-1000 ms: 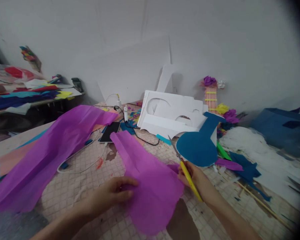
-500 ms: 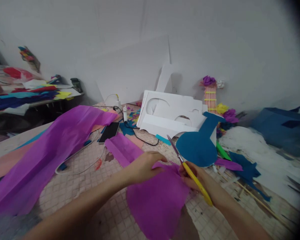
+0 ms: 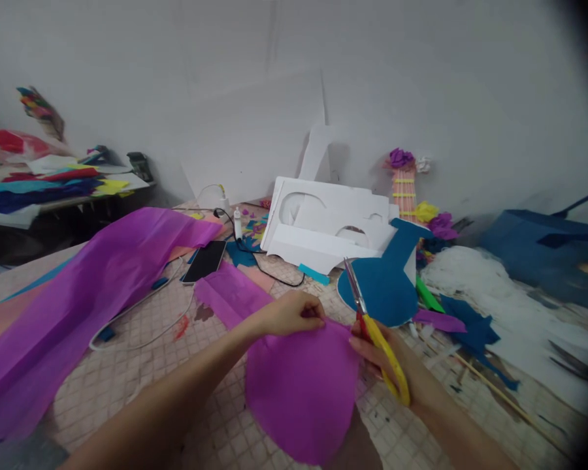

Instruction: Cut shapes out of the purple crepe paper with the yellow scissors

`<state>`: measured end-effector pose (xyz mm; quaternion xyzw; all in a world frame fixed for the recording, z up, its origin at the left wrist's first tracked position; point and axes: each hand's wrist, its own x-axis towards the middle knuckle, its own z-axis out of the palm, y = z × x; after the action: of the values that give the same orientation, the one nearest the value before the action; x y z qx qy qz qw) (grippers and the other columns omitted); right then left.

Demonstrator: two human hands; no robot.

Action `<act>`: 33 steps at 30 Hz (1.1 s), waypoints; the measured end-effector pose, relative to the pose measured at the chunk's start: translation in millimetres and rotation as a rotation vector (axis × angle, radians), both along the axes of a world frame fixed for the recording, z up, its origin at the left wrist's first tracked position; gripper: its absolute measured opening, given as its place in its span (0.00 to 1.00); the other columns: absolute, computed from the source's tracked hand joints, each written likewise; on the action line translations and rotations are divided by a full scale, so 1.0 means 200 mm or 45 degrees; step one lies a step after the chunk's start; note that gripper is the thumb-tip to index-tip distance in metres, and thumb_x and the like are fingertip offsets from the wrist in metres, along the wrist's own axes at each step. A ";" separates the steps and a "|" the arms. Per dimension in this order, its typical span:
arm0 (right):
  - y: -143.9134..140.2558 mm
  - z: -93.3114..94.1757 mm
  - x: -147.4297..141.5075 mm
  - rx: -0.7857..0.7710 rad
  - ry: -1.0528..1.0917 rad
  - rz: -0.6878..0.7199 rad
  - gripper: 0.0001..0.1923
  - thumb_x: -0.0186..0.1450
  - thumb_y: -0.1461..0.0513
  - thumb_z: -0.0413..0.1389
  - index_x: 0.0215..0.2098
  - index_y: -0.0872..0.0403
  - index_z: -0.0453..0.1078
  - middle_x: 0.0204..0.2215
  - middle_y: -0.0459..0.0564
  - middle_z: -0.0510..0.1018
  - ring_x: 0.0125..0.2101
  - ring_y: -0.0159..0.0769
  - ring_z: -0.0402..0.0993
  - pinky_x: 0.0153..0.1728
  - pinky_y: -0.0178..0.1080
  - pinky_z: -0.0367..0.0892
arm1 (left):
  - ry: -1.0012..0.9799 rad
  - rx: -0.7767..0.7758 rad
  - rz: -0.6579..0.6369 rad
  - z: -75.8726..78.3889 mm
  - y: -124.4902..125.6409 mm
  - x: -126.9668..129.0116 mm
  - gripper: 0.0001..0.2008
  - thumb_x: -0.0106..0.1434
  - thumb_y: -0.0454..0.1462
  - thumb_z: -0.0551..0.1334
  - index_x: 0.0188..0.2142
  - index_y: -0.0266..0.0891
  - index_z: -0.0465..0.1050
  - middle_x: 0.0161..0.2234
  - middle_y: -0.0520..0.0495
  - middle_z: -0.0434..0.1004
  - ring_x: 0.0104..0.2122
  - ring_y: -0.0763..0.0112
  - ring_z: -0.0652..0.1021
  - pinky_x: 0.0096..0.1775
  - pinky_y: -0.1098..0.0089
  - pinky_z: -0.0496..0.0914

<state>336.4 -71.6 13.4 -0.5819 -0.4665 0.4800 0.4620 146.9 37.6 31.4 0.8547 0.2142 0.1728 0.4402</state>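
A rounded piece of purple crepe paper [image 3: 301, 398] with a long neck hangs tilted over the table in front of me. My left hand [image 3: 294, 313] pinches its upper edge between thumb and fingertips. On the right side of that edge, my right hand [image 3: 385, 352] holds the paper at the fingertips and also carries scissors [image 3: 375, 333] with yellow and red handles. The scissor blades point up and away, clear of the purple paper. Just beyond them lies a blue flask-shaped cutout [image 3: 379, 287] with a white edge.
A long purple sheet [image 3: 112, 281] drapes over the left side, near a phone [image 3: 204, 262] and a white cable [image 3: 142, 344]. White cut cardboard [image 3: 323, 219] leans at the back. Blue scraps [image 3: 470, 320], a thin stick [image 3: 512, 401] and white stringy material [image 3: 475, 281] lie on the right.
The left fingers have closed onto the purple paper's edge, which is now stretched flatter. The scissors have turned more upright, showing their red part. The whole view has shifted slightly.
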 end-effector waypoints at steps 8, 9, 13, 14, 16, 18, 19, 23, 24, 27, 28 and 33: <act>-0.01 0.00 -0.01 0.060 0.060 0.003 0.20 0.49 0.52 0.66 0.27 0.52 0.61 0.16 0.34 0.59 0.14 0.22 0.50 0.13 0.28 0.46 | -0.116 -0.045 -0.269 0.02 0.00 -0.08 0.15 0.49 0.23 0.58 0.36 0.37 0.64 0.31 0.53 0.68 0.30 0.76 0.69 0.32 0.76 0.63; 0.00 0.00 -0.01 0.065 0.066 0.002 0.20 0.49 0.52 0.65 0.26 0.52 0.61 0.16 0.34 0.59 0.14 0.22 0.50 0.13 0.28 0.45 | -0.101 -0.053 -0.339 0.03 0.01 -0.09 0.14 0.49 0.23 0.58 0.35 0.36 0.66 0.32 0.52 0.69 0.32 0.76 0.70 0.34 0.76 0.64; 0.00 0.01 -0.02 0.054 0.086 -0.024 0.21 0.47 0.52 0.66 0.29 0.53 0.62 0.17 0.35 0.61 0.14 0.22 0.52 0.13 0.28 0.47 | -0.080 -0.090 -0.430 0.04 0.02 -0.11 0.11 0.54 0.24 0.57 0.35 0.35 0.72 0.35 0.47 0.74 0.37 0.72 0.73 0.40 0.74 0.66; 0.00 0.01 -0.02 0.047 0.093 -0.031 0.21 0.47 0.53 0.66 0.30 0.53 0.62 0.18 0.35 0.62 0.14 0.22 0.53 0.13 0.28 0.47 | -0.088 -0.097 -0.420 0.04 0.02 -0.11 0.11 0.55 0.24 0.57 0.36 0.34 0.72 0.37 0.46 0.75 0.38 0.72 0.74 0.41 0.73 0.66; 0.00 0.01 -0.02 0.042 0.104 -0.051 0.22 0.47 0.53 0.66 0.31 0.52 0.62 0.19 0.36 0.63 0.15 0.22 0.54 0.13 0.28 0.48 | -0.096 -0.096 -0.391 0.04 0.02 -0.11 0.11 0.57 0.25 0.57 0.38 0.34 0.73 0.38 0.45 0.76 0.39 0.71 0.74 0.42 0.73 0.67; -0.01 0.01 -0.02 0.053 0.110 -0.063 0.21 0.48 0.53 0.66 0.32 0.52 0.62 0.21 0.36 0.63 0.15 0.22 0.54 0.13 0.28 0.48 | -0.094 -0.075 -0.357 0.03 0.02 -0.11 0.10 0.58 0.27 0.58 0.38 0.34 0.73 0.38 0.44 0.76 0.39 0.71 0.75 0.42 0.73 0.67; -0.01 0.01 -0.02 0.060 0.111 -0.063 0.21 0.48 0.53 0.66 0.32 0.52 0.62 0.22 0.37 0.63 0.15 0.22 0.53 0.13 0.28 0.48 | -0.090 -0.058 -0.336 0.03 0.03 -0.11 0.09 0.58 0.28 0.58 0.37 0.34 0.74 0.37 0.44 0.77 0.38 0.71 0.75 0.42 0.73 0.67; -0.01 0.00 -0.02 0.075 0.118 -0.046 0.19 0.50 0.54 0.65 0.31 0.53 0.63 0.20 0.36 0.62 0.15 0.21 0.53 0.14 0.28 0.48 | -0.086 -0.001 -0.247 0.04 0.03 -0.12 0.06 0.57 0.32 0.62 0.36 0.34 0.73 0.35 0.45 0.77 0.37 0.71 0.75 0.41 0.73 0.67; -0.01 0.00 -0.02 0.071 0.120 -0.044 0.18 0.50 0.55 0.65 0.31 0.52 0.62 0.20 0.35 0.61 0.15 0.22 0.53 0.14 0.28 0.48 | -0.094 0.007 -0.231 0.05 0.03 -0.12 0.06 0.58 0.33 0.62 0.36 0.34 0.73 0.35 0.45 0.76 0.36 0.72 0.75 0.40 0.73 0.67; -0.02 0.02 -0.03 0.054 0.122 -0.045 0.19 0.49 0.55 0.65 0.30 0.52 0.62 0.18 0.35 0.60 0.15 0.23 0.53 0.14 0.28 0.49 | -0.119 0.034 -0.224 0.07 0.03 -0.13 0.06 0.60 0.33 0.60 0.36 0.34 0.73 0.34 0.46 0.76 0.36 0.73 0.74 0.39 0.74 0.66; -0.02 0.03 -0.04 0.049 0.121 -0.048 0.19 0.48 0.55 0.65 0.30 0.52 0.62 0.18 0.35 0.60 0.16 0.23 0.53 0.14 0.28 0.48 | -0.115 0.046 -0.231 0.08 0.02 -0.13 0.06 0.60 0.33 0.60 0.36 0.34 0.73 0.35 0.46 0.76 0.36 0.73 0.74 0.39 0.74 0.66; -0.04 0.09 -0.07 0.027 0.112 -0.065 0.18 0.48 0.56 0.65 0.29 0.52 0.61 0.19 0.36 0.62 0.18 0.25 0.56 0.16 0.29 0.50 | 0.022 0.089 -0.165 0.12 0.01 -0.15 0.14 0.56 0.37 0.64 0.43 0.37 0.71 0.32 0.49 0.75 0.30 0.75 0.72 0.32 0.75 0.64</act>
<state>321.9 -80.1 32.3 -0.5669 -0.4357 0.4885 0.5001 116.3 40.0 55.2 0.8830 0.1559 0.1440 0.4187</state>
